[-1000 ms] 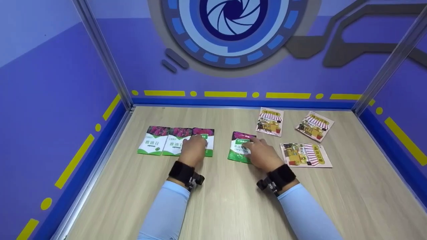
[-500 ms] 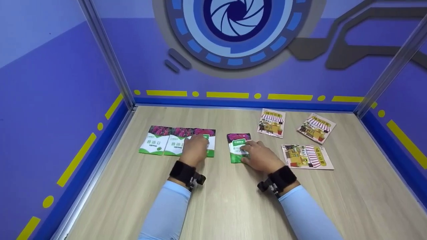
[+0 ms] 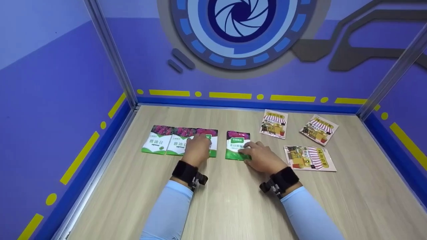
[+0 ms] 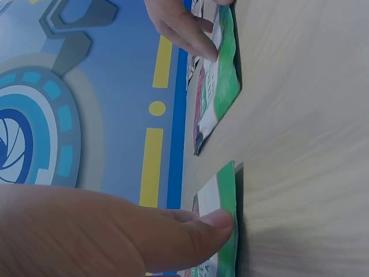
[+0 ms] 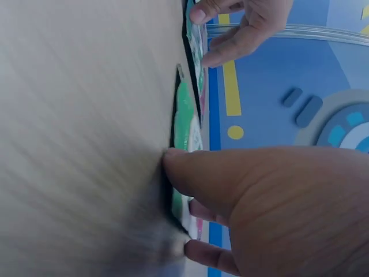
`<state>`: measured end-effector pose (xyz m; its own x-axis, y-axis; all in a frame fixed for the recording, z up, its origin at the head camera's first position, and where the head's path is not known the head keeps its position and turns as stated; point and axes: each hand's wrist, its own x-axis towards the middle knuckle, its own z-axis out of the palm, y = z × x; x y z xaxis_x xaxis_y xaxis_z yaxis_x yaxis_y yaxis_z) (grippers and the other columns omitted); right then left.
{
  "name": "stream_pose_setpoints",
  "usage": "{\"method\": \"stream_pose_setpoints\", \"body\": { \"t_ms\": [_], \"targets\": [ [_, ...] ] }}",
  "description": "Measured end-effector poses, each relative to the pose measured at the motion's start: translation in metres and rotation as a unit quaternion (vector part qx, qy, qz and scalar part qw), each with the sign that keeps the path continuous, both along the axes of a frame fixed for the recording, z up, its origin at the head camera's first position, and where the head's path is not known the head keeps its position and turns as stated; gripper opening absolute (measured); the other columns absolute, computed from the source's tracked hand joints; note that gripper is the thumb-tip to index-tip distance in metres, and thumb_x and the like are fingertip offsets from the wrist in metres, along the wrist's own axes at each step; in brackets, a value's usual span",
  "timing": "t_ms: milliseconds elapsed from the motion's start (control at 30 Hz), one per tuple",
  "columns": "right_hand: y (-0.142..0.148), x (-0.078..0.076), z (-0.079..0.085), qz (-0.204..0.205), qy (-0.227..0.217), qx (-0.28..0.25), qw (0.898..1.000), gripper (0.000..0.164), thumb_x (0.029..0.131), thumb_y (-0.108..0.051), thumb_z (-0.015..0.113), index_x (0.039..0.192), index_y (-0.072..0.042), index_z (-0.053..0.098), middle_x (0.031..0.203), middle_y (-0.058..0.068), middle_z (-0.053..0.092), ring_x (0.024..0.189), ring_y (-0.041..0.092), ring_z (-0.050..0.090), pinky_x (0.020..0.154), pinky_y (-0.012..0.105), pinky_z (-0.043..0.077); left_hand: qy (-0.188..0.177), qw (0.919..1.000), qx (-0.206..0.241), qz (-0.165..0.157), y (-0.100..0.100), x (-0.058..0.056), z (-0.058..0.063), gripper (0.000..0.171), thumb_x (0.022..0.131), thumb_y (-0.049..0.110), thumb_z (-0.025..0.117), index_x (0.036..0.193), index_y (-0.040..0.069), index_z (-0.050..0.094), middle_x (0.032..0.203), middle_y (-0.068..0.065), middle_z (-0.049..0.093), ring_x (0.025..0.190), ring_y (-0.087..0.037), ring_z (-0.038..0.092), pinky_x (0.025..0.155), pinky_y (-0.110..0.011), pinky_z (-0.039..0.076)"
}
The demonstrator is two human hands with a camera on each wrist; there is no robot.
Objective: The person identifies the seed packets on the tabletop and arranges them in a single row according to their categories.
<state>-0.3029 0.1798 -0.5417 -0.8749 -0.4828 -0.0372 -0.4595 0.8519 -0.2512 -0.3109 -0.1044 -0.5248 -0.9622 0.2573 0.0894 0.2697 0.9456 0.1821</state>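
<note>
Two seed packets with pink flowers, white middles and green bases, the left one point(image 3: 155, 141) and its neighbour point(image 3: 176, 142), lie side by side at the left. A third packet point(image 3: 213, 146) joins the row, partly covered by my left hand point(image 3: 197, 150), whose thumb point(image 4: 210, 228) rests on it near the green edge. Apart to the right lies another flower packet point(image 3: 236, 146), flat on the table. My right hand point(image 3: 265, 158) touches its right side with the fingertips; the thumb point(image 5: 179, 164) is at the green lower edge.
Three pink packets printed with a striped-awning shop lie at the right: an upright one point(image 3: 273, 124), a tilted one point(image 3: 319, 130) and a sideways one point(image 3: 311, 158). Blue-purple panels point(image 3: 186, 80) with metal corner posts point(image 3: 118, 63) enclose the wooden table point(image 3: 230, 206).
The separate flower packet has been turned straighter and shifted slightly under my right hand, its lower edge now squarer to the row. My left hand stays on the third packet. The head view has shifted slightly.
</note>
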Motion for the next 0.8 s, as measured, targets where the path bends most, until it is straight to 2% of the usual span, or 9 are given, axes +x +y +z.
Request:
{"method": "stream_pose_setpoints", "body": {
  "t_ms": [300,500,667,800],
  "targets": [
    [-0.008,0.0,-0.008,0.003,0.018,0.013,1.0,0.047,0.114,-0.025,0.068,0.161,-0.027,0.067,0.169,0.014,0.06,0.152,0.044,0.056,0.122,0.073,0.047,-0.02,0.9998,0.008,0.002,0.001,0.001,0.002,0.016,0.093,0.003,0.087,0.108,0.008,0.086,0.13,-0.016,0.079,0.13,-0.039,0.069,0.115,-0.071,0.054],
    [-0.011,-0.001,-0.013,0.011,0.034,0.019,0.999,0.048,0.116,-0.025,0.064,0.164,-0.029,0.063,0.17,0.013,0.058,0.151,0.045,0.055,0.119,0.076,0.047,-0.034,0.9994,0.006,0.002,0.004,-0.002,0.001,0.028,0.087,0.011,0.097,0.112,0.008,0.086,0.133,-0.016,0.078,0.131,-0.039,0.068,0.116,-0.07,0.052],
    [-0.014,-0.002,-0.014,0.01,0.038,0.024,0.999,0.048,0.117,-0.026,0.062,0.165,-0.033,0.062,0.17,0.011,0.059,0.151,0.044,0.055,0.117,0.072,0.048,-0.046,0.9989,0.007,0.002,0.007,-0.002,0.001,0.032,0.086,0.011,0.099,0.115,0.009,0.086,0.14,-0.018,0.076,0.134,-0.04,0.067,0.117,-0.07,0.051],
    [-0.018,-0.002,-0.014,0.019,0.047,0.026,0.998,0.047,0.117,-0.025,0.061,0.163,-0.033,0.064,0.168,0.01,0.061,0.148,0.043,0.057,0.112,0.068,0.05,-0.036,0.9993,0.005,0.002,0.007,-0.001,0.0,0.032,0.084,0.01,0.099,0.113,0.009,0.086,0.135,-0.018,0.077,0.129,-0.04,0.068,0.111,-0.068,0.054]
  ]
}}
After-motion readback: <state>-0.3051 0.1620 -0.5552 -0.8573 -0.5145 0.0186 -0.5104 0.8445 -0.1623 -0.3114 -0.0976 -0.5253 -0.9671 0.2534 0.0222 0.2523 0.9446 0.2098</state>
